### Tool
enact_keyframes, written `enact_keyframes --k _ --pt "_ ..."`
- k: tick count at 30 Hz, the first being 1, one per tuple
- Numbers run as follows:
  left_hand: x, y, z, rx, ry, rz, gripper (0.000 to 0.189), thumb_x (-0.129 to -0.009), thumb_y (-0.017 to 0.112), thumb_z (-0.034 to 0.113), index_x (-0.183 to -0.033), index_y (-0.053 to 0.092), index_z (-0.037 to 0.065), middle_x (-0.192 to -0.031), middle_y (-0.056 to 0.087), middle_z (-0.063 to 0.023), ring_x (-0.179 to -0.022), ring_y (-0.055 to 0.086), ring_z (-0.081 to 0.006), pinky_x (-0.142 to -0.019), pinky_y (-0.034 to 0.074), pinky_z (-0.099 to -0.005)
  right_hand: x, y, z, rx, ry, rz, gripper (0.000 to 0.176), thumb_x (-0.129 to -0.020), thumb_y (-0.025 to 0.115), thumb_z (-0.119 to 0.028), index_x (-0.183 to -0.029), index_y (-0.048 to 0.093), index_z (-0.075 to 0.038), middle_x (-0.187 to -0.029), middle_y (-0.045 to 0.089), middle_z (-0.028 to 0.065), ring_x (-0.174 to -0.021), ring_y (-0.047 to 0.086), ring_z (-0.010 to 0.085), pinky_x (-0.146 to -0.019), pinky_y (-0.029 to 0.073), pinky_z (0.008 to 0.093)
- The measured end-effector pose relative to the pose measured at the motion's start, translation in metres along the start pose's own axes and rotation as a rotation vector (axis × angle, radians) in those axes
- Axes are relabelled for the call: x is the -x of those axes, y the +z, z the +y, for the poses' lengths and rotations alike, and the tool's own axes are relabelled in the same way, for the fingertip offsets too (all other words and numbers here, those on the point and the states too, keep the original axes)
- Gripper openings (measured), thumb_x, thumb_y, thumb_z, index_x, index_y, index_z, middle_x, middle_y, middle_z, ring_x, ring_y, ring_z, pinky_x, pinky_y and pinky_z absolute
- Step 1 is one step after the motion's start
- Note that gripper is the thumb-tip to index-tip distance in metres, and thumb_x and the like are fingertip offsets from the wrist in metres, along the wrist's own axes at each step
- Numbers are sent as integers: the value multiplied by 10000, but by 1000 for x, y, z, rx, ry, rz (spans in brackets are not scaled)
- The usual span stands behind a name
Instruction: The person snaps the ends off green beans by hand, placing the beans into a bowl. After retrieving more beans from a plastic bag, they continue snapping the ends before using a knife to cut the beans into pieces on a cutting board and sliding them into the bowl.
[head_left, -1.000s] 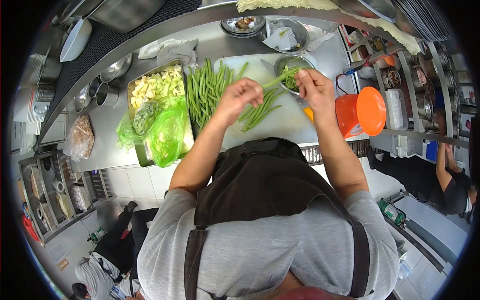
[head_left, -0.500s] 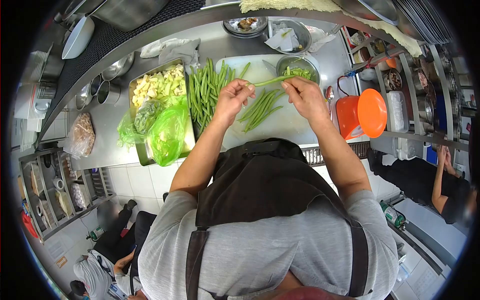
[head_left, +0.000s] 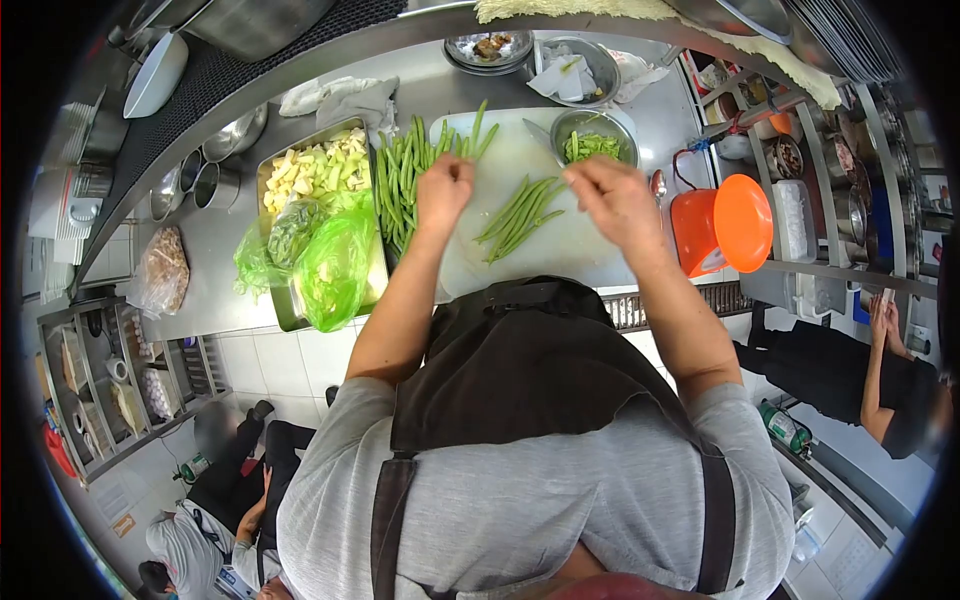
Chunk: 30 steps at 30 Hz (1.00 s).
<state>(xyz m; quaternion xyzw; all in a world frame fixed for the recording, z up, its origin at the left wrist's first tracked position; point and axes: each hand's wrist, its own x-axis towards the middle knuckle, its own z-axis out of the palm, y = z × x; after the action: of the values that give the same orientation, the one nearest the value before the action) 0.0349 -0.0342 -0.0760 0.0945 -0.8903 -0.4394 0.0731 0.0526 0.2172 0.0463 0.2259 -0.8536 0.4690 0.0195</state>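
Observation:
My left hand (head_left: 444, 192) is closed at the left edge of the white cutting board (head_left: 590, 255). A green bean (head_left: 478, 122) sticks up from its fingertips. Beside that hand lies a heap of whole green beans (head_left: 400, 180). My right hand (head_left: 612, 200), slightly blurred, has its fingers drawn together just below a metal bowl (head_left: 628, 138) holding cut green pieces (head_left: 590, 147); anything inside its grip is hidden. Between my hands, a small bunch of green beans (head_left: 520, 220) rests on the board. A knife blade (head_left: 538, 133) shows beside the bowl.
On the left sits a metal tray (head_left: 285, 312) with pale chopped vegetables (head_left: 315, 165) and green plastic bags (head_left: 335, 260). An orange scale (head_left: 695, 230) and a spoon (head_left: 658, 184) are on the right. A metal shelf edge (head_left: 330, 65) crosses above. Other people (head_left: 850, 370) are nearby.
My hands have moved apart; the bean stretched between them is no longer there. My left hand has shifted left to the bean heap, with a bean now upright at its fingertips.

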Motion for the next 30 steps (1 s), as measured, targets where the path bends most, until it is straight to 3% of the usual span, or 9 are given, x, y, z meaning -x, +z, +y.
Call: enact_keyframes --k 4,6,8,13,18,22,25,27,30 --pt "-2 -15 -26 -416 -37 -40 208 -828 669 216 -917 651 29 -820 667 -192 -755 646 -365 -753 532 -425 -20 -37 -10 -64 77 182 151 -907 664 -123 -935 687 24 -739 623 109 -580 593 201 -556 460 309" --pt "8 -18 -13 -606 252 252 220 -794 679 190 -938 661 25 -928 672 -205 -882 654 -350 -818 534 -437 -25 -45 -8 -108 85 230 160 -913 668 -126 -945 687 29 -728 624 95 -563 586 157 -536 450 281" --pt "11 -2 -12 -416 344 127 228 -768 689 176 -934 661 21 -977 659 -209 -955 633 -360 -839 532 -453 -31 -50 -3 -41 40 285 170 -923 663 -130 -949 685 36 -736 632 82 -575 586 114 -523 434 253" --pt "27 58 1 -378 399 -206 193 -778 689 144 -914 662 10 -969 666 -200 -943 639 -374 -834 529 -460 -25 -30 68 423 37 77 230 -832 711 -141 -1007 698 8 -895 696 180 -808 662 382 -738 525 441" --pt "24 68 -5 -376 332 -327 164 -793 669 160 -859 643 12 -934 679 -210 -897 655 -386 -820 530 -470 9 -21 65 365 189 87 236 -832 713 -153 -1019 703 -9 -937 702 180 -823 674 370 -747 535 433" --pt "14 52 2 -245 240 -379 129 -821 626 155 -876 638 39 -796 666 -215 -777 658 -411 -726 525 -495 29 5 63 376 25 67 242 -859 668 -166 -1067 695 -45 -1002 698 157 -836 679 363 -743 550 430" --pt "17 21 24 -82 396 -531 131 -856 650 163 -937 651 61 -836 681 -185 -774 669 -372 -693 526 -435 38 26 56 463 -20 -31 354 -876 674 -264 -1174 651 -75 -1085 682 136 -831 688 334 -712 573 424" --pt "17 -1 47 -5 435 -634 161 -866 659 99 -1018 670 47 -886 684 -166 -827 678 -332 -718 527 -392 34 35 61 442 -91 -184 263 -900 645 -294 -988 653 -46 -961 670 147 -794 676 338 -685 550 447" --pt "10 -15 60 -16 520 -701 173 -883 656 84 -1046 674 29 -904 694 -154 -804 685 -287 -698 524 -349 33 34 53 333 -75 -157 270 -914 628 -280 -845 628 -19 -844 643 160 -792 656 367 -689 530 472"
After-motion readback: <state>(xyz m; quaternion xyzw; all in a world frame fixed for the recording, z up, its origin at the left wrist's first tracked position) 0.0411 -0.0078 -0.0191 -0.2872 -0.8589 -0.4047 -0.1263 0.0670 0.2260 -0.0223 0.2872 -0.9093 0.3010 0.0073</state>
